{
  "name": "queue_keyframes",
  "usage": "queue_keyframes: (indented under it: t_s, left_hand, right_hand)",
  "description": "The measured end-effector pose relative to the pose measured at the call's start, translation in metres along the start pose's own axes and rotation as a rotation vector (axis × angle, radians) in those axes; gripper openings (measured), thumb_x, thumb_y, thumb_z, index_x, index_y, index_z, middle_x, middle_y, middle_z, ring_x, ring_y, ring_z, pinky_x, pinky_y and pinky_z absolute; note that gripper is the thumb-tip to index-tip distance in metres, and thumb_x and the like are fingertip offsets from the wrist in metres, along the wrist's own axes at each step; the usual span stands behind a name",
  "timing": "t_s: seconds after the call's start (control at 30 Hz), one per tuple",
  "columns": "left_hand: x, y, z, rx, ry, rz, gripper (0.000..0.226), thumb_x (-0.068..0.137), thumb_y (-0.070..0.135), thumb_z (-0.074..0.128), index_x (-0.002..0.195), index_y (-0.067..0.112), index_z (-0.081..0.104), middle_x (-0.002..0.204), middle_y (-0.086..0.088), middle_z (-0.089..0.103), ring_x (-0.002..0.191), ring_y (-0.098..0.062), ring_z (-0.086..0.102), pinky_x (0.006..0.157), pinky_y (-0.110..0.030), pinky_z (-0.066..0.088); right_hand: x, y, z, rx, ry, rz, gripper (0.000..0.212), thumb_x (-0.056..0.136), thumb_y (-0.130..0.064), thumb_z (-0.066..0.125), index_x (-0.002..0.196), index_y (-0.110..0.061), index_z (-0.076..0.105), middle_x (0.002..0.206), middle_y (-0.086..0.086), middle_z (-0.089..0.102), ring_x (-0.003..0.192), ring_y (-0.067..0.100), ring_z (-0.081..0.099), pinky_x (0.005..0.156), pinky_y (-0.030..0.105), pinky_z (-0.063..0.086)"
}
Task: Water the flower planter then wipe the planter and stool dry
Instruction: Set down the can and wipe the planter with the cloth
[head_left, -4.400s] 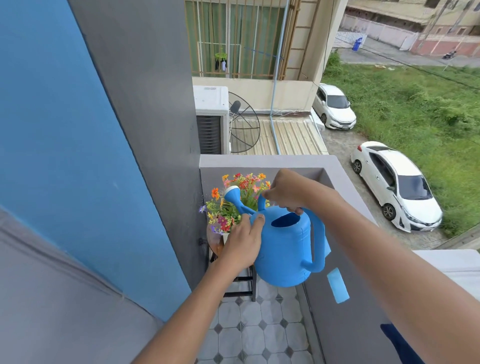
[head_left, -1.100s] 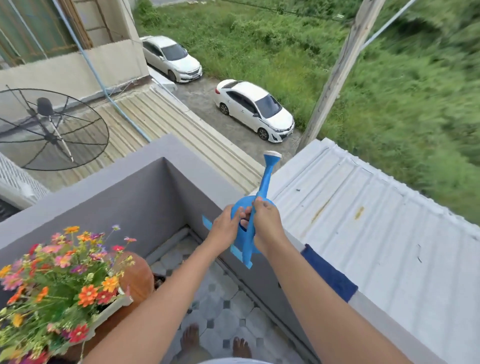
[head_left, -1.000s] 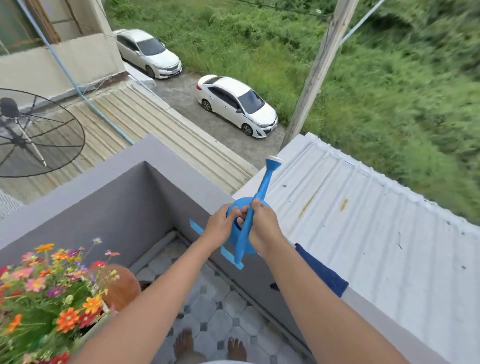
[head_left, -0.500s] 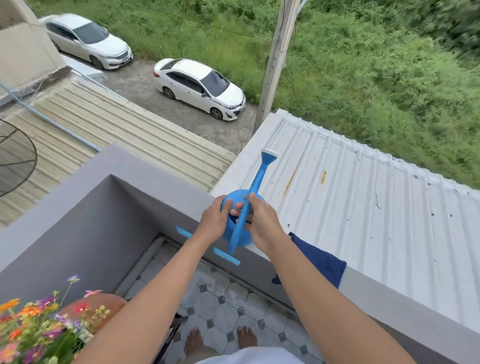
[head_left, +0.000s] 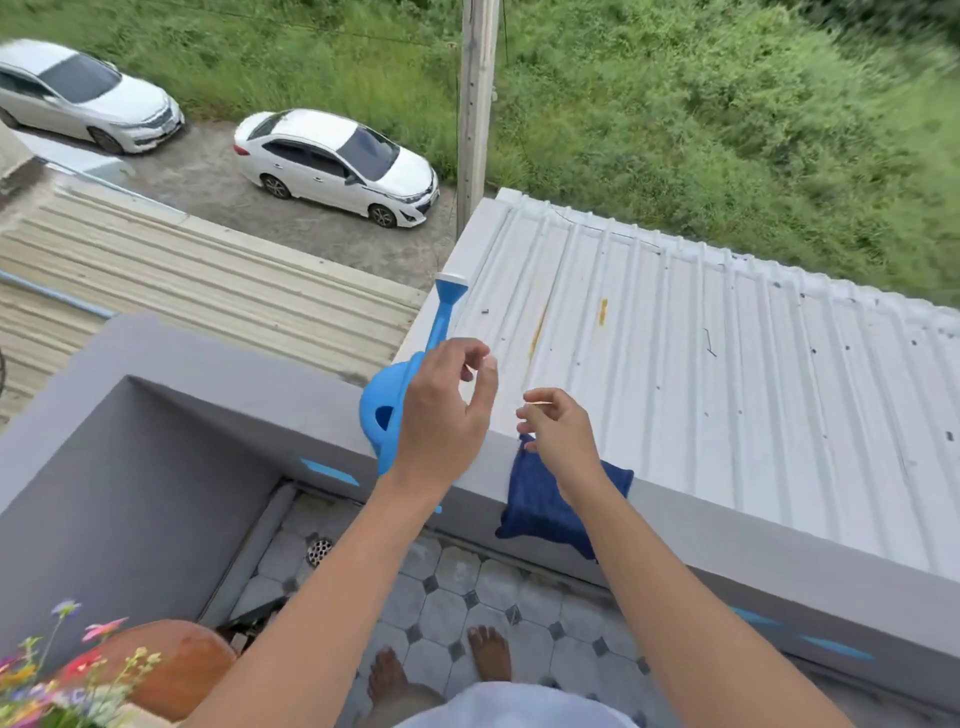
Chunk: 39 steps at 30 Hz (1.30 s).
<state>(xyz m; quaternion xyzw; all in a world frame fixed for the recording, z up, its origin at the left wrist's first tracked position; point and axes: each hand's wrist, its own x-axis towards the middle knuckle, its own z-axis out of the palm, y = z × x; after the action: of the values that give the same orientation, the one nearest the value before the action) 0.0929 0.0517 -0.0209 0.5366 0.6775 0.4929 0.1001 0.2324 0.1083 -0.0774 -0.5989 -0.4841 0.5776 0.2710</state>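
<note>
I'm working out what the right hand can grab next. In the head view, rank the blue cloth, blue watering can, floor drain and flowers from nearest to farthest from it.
From the right hand:
1. Blue cloth, draped on the ledge directly under it.
2. Blue watering can, on the ledge to its left, behind the left hand.
3. Floor drain, down on the tiles.
4. Flowers, bottom-left corner.

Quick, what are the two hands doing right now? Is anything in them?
Left hand: open and empty, in front of the blue watering can.
Right hand: open and empty, above the dark blue cloth.
</note>
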Motion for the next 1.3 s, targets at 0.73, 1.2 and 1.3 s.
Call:
queue_keyframes:
  t_s: [0.73, 1.2, 1.3]
  left_hand:
    - [-0.092, -0.028, 0.094, -0.151, -0.734, -0.56, 0.045, 0.085, 0.01, 0.066, 0.121, 0.028, 0.045, 0.102, 0.005, 0.065, 0.092, -0.009, 0.065, 0.08, -0.028, 0.055]
    - [-0.183, -0.068, -0.054, 0.027, 0.007, -0.876, 0.017, 0.089, 0.029, 0.065, 0.105, 0.026, 0.059, 0.097, 0.011, 0.064, 0.078, -0.01, 0.059, 0.07, -0.024, 0.046]
    - [-0.227, -0.087, -0.086, -0.005, 0.156, -1.085, 0.009, 0.089, 0.032, 0.061, 0.092, 0.025, 0.065, 0.093, 0.002, 0.07, 0.084, -0.02, 0.065, 0.078, -0.035, 0.052]
  right_hand:
    - [-0.004, 0.116, -0.093, -0.655, -0.319, -0.101, 0.092, 0.08, -0.029, 0.076, 0.155, -0.038, 0.024, 0.144, -0.01, 0.044, 0.129, 0.012, 0.043, 0.104, 0.034, 0.044]
    - [-0.051, 0.103, 0.051, -0.723, -0.79, -0.203, 0.041, 0.098, -0.032, 0.057, 0.064, -0.011, 0.046, 0.061, 0.002, 0.048, 0.055, 0.013, 0.044, 0.053, 0.026, 0.034]
    - [-0.073, 0.104, 0.096, -0.738, -0.888, -0.225, 0.039, 0.1, -0.031, 0.055, 0.068, -0.012, 0.045, 0.064, 0.005, 0.049, 0.057, 0.016, 0.045, 0.052, 0.027, 0.033]
